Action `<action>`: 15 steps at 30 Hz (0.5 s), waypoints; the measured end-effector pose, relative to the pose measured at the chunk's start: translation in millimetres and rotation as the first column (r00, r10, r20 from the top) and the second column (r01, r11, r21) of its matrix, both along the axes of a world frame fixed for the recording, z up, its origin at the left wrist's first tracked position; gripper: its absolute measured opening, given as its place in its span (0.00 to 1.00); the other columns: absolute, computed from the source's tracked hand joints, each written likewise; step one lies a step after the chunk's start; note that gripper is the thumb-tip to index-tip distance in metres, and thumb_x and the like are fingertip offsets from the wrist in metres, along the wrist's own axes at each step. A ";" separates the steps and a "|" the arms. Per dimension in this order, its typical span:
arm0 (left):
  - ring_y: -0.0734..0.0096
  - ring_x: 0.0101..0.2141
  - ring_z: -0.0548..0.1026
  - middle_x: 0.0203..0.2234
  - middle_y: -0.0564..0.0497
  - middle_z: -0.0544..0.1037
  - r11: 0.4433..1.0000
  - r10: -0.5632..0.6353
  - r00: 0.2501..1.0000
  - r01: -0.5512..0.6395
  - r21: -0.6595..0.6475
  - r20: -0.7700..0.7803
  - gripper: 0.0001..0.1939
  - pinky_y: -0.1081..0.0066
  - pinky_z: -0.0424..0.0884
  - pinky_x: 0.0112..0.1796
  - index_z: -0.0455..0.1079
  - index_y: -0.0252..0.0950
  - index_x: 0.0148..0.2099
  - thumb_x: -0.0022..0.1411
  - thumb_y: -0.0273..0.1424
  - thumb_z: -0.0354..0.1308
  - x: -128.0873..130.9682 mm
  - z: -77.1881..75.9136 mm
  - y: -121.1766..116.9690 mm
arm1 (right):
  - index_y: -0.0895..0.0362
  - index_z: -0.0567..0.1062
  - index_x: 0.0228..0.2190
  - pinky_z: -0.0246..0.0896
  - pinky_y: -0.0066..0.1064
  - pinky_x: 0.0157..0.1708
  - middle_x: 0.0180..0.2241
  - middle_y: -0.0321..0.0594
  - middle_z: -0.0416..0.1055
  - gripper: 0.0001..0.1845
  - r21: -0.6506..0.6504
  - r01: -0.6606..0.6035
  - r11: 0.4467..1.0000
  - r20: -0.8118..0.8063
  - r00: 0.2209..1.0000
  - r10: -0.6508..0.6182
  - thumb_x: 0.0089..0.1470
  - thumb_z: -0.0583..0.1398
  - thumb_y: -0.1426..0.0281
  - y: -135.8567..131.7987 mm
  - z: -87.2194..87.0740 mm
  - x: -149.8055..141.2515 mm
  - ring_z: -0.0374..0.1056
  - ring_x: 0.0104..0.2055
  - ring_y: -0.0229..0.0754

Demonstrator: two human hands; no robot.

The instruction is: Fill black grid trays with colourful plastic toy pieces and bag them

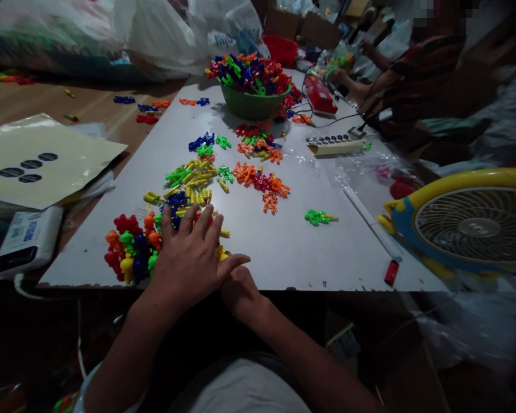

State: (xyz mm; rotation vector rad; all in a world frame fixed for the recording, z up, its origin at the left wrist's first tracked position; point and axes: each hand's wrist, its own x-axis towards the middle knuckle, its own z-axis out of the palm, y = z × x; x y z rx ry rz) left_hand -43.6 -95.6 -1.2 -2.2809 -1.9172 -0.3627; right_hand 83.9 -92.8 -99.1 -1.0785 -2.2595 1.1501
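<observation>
My left hand [187, 249] lies palm down with its fingers stretched over small plastic toy figures near the table's front edge. Beside its wrist, a cluster of red, orange, green, yellow and blue figures [129, 246] stands packed together. Beyond the fingertips lie a heap of small yellow pieces [195, 178] and some dark blue figures [176, 199]. My right hand [241, 289] is at the table edge, partly under the left thumb. Its fingers are hidden, so what they hold does not show. A bit of yellow plastic [221, 252] peeks out between the hands.
A green bowl [255, 103] heaped with figures stands farther back. Orange figures [270, 202] and a green figure [317, 217] lie to the right. A yellow-and-blue fan [477, 226] borders the right side, a white power bank [28, 238] the left. Another person [430, 74] works at back right.
</observation>
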 end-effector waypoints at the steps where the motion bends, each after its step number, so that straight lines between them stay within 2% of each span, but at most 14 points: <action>1: 0.39 0.63 0.58 0.63 0.34 0.63 1.000 0.001 1.000 -0.001 0.002 -0.002 0.38 0.35 0.39 0.62 0.62 0.29 0.64 0.66 0.53 0.41 0.7 -0.7 0.0 | 0.55 0.72 0.41 0.65 0.33 0.38 0.36 0.42 0.72 0.12 0.034 -0.005 0.999 -0.009 1.000 0.005 0.60 0.50 0.74 3.7 -1.8 3.4 0.69 0.37 0.44; 3: 0.41 0.62 0.60 0.62 0.35 0.65 1.000 0.009 1.000 -0.009 0.012 -0.006 0.33 0.38 0.41 0.63 0.63 0.29 0.64 0.69 0.47 0.40 0.0 -2.0 0.5 | 0.55 0.71 0.43 0.65 0.33 0.40 0.39 0.42 0.72 0.12 0.119 0.068 0.991 -0.054 0.997 -0.062 0.59 0.51 0.75 20.6 -1.6 24.1 0.68 0.39 0.43; 5: 0.43 0.62 0.61 0.61 0.36 0.66 1.000 -0.006 1.000 0.006 0.019 -0.010 0.30 0.40 0.42 0.63 0.64 0.29 0.63 0.70 0.41 0.39 -2.6 -2.8 0.8 | 0.56 0.71 0.46 0.65 0.34 0.42 0.41 0.44 0.71 0.15 0.214 0.271 0.938 -0.069 0.962 -0.263 0.59 0.51 0.76 48.7 4.2 64.4 0.68 0.40 0.42; 6: 0.43 0.62 0.61 0.61 0.36 0.67 1.000 -0.017 1.000 0.017 0.022 -0.012 0.29 0.41 0.42 0.63 0.64 0.29 0.63 0.70 0.40 0.39 -3.9 -3.0 0.9 | 0.57 0.71 0.47 0.65 0.33 0.41 0.41 0.44 0.70 0.18 0.264 0.402 0.877 -0.027 0.912 -0.409 0.59 0.49 0.78 65.3 8.4 90.0 0.68 0.38 0.41; 7: 0.43 0.62 0.61 0.61 0.36 0.67 0.999 -0.025 1.000 0.026 0.026 -0.013 0.29 0.41 0.42 0.63 0.64 0.29 0.63 0.70 0.40 0.39 -5.0 -3.0 0.8 | 0.58 0.71 0.47 0.64 0.34 0.41 0.42 0.46 0.69 0.21 0.345 0.517 0.784 0.036 0.827 -0.561 0.57 0.47 0.80 82.2 12.9 117.3 0.67 0.39 0.42; 8: 0.43 0.62 0.61 0.61 0.37 0.67 0.999 -0.032 0.999 0.032 0.029 -0.011 0.29 0.41 0.42 0.63 0.64 0.28 0.63 0.70 0.40 0.39 -5.8 -2.9 0.8 | 0.59 0.73 0.46 0.63 0.34 0.42 0.44 0.48 0.67 0.22 0.440 0.587 0.680 0.111 0.715 -0.690 0.55 0.47 0.82 98.3 17.2 144.7 0.67 0.42 0.43; 9: 0.43 0.62 0.61 0.61 0.37 0.67 0.999 -0.034 0.999 0.034 0.034 -0.005 0.30 0.41 0.42 0.63 0.62 0.28 0.64 0.70 0.40 0.39 -6.2 -2.5 0.8 | 0.59 0.73 0.46 0.62 0.35 0.42 0.46 0.50 0.66 0.22 0.512 0.613 0.602 0.186 0.605 -0.774 0.55 0.47 0.82 112.6 20.7 170.4 0.66 0.43 0.45; 10: 0.43 0.62 0.61 0.62 0.36 0.65 0.999 -0.032 0.999 0.032 0.039 0.004 0.31 0.41 0.41 0.64 0.60 0.27 0.65 0.70 0.41 0.38 -6.3 -1.9 1.0 | 0.61 0.74 0.46 0.61 0.36 0.41 0.46 0.53 0.65 0.22 0.532 0.632 0.564 0.205 0.550 -0.809 0.55 0.47 0.81 124.4 23.3 193.0 0.66 0.43 0.47; 11: 0.44 0.63 0.61 0.63 0.35 0.64 0.999 -0.029 0.999 0.028 0.040 0.013 0.32 0.41 0.40 0.64 0.59 0.26 0.66 0.70 0.42 0.38 -6.2 -1.1 1.4 | 0.62 0.75 0.44 0.60 0.36 0.39 0.45 0.53 0.66 0.20 0.542 0.616 0.571 0.264 0.521 -0.812 0.55 0.48 0.81 133.6 24.8 211.3 0.66 0.41 0.47; 12: 0.45 0.63 0.60 0.63 0.34 0.62 0.999 -0.024 1.000 0.023 0.037 0.021 0.33 0.41 0.38 0.64 0.57 0.24 0.66 0.70 0.42 0.37 -6.0 -0.2 1.9 | 0.62 0.75 0.41 0.59 0.35 0.37 0.43 0.52 0.67 0.18 0.544 0.583 0.604 0.331 0.513 -0.792 0.55 0.49 0.80 140.0 25.0 224.8 0.65 0.40 0.46; 15: 0.46 0.65 0.57 0.64 0.30 0.59 0.999 0.017 0.999 -0.018 0.029 0.027 0.36 0.42 0.34 0.64 0.57 0.20 0.66 0.70 0.45 0.34 -6.4 2.1 3.5 | 0.60 0.75 0.34 0.57 0.33 0.36 0.37 0.49 0.69 0.10 0.526 0.449 0.722 0.469 0.555 -0.687 0.56 0.54 0.75 144.9 21.0 235.8 0.64 0.37 0.45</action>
